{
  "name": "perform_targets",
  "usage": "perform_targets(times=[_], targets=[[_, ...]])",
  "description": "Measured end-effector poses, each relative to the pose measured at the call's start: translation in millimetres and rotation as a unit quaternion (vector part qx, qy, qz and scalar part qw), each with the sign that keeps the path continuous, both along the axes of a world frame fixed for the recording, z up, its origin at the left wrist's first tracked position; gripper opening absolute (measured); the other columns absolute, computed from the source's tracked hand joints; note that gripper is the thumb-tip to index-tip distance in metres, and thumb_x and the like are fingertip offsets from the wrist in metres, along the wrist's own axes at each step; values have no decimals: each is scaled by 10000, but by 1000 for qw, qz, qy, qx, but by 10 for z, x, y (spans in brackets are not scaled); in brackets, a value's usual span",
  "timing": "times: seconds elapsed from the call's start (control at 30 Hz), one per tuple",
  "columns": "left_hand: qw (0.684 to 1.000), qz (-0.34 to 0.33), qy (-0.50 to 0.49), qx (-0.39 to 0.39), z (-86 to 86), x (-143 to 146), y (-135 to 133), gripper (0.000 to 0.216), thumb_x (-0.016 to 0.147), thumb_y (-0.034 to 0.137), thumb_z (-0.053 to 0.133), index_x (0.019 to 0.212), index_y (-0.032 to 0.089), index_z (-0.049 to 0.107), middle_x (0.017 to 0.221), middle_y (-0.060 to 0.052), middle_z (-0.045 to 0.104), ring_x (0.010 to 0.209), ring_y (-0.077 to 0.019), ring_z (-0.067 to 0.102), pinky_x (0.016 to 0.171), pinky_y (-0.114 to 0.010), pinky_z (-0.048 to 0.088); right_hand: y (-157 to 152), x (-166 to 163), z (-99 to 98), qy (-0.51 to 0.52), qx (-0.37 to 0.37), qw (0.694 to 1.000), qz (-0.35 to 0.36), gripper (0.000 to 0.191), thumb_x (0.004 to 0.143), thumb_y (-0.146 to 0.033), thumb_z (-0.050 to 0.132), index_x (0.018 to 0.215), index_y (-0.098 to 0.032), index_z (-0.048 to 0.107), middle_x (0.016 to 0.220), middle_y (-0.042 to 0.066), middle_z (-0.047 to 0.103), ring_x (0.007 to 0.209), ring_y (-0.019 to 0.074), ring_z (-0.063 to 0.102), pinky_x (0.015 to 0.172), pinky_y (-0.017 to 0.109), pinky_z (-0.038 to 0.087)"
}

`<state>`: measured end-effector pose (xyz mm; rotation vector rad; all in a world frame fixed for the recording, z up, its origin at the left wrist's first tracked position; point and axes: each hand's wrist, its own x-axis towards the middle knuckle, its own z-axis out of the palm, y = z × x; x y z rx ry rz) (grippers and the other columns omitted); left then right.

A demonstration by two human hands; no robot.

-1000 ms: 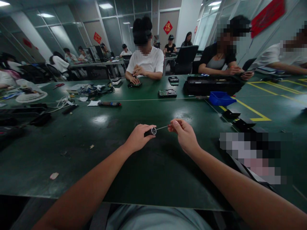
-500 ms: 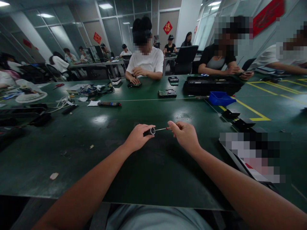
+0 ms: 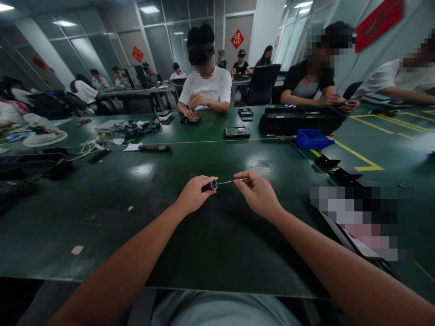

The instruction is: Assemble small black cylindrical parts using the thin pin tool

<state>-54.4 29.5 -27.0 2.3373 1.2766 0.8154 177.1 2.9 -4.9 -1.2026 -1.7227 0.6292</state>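
My left hand (image 3: 190,195) is closed around a short black cylinder (image 3: 213,184) with a silvery ring at its open end, facing right. My right hand (image 3: 261,192) pinches the reddish handle of a thin screwdriver (image 3: 224,182) between thumb and fingertips. Its slim metal shaft points left and meets the cylinder's ringed end; I cannot tell how deep the tip sits. Both hands are above the green table (image 3: 217,253). Most of the cylinder's body is hidden by my left fingers.
Beyond my hands lie a hard drive (image 3: 237,132), a dark pen-shaped tool (image 3: 155,147) and a blue bin (image 3: 313,139). A long black case (image 3: 299,121) stands at the back right. Across the table, a person in white (image 3: 205,88) handles a dark device.
My right thumb and fingers have shifted around the screwdriver handle, with the forefinger now stretched along the top. The hand has moved slightly left. My left hand and the cylinder have barely moved.
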Motion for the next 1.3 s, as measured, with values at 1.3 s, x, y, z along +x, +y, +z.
perform_targets(times=[1.3], targets=[[996,-39,75,42,82,37,-41,388,937,255,658,1321,285,618,1263,-49,681,1184,-247,590,1110,-526,343,215,-7,-221,322,-182,929,-15,378,850,-607,600,783,-237,566,652,4,588,595,175,611,674,366,569]])
